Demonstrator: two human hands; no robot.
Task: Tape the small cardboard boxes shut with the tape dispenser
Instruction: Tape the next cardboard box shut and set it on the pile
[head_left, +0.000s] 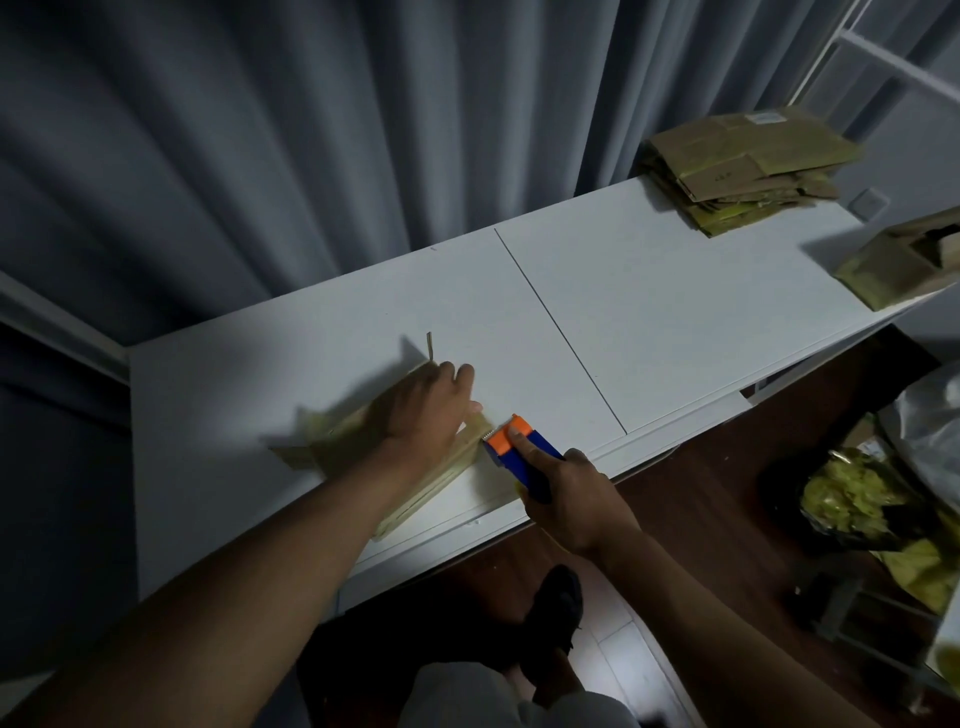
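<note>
A small cardboard box (441, 478) lies on the white table (649, 322) near its front edge, motion-blurred. My left hand (426, 410) presses flat on the box top, fingers stretched toward its far end. My right hand (566, 499) grips the handle of a blue and orange tape dispenser (519, 447), index finger laid along its top. The dispenser's orange head touches the box's right end. Most of the box top is hidden under my left hand and forearm.
A stack of flattened cardboard boxes (748, 166) lies at the table's far right corner. Another cardboard box (898, 265) sits at the right edge. Grey curtains hang behind the table. Bags (852, 499) stand on the dark floor to the right.
</note>
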